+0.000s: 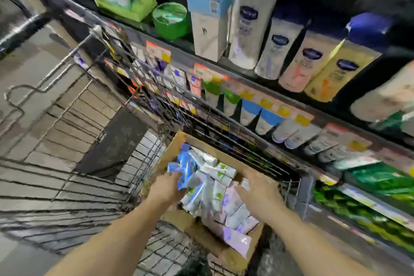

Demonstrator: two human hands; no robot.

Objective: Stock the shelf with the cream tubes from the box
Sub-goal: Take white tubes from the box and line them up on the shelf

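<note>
Both of my bare forearms reach down from the bottom edge toward the open brown cardboard box, which sits inside a grey wire shopping cart pulled up against the store shelf. That long dark shelving unit runs across the right side, its front edge lined with orange and yellow price tags. On its upper level stand tall white lotion bottles with dark blue caps, a pale blue and white carton and a round green tub. On the level below hang rows of white tubes with blue and green caps, and lower still lie green packets. The box holds a loose heap of white cream tubes with green and purple print, lying mostly flat and overlapping, some in blue wrapping at the far left end. My left hand is at the box's left side with fingers curled round the blue-wrapped bundle on the pile, though motion blur makes the exact hold hard to judge. My right hand lies over the right part of the heap, fingers spread and fairly straight, resting on the tubes and clamping nothing that I can see, close to the box's far right wall
</note>
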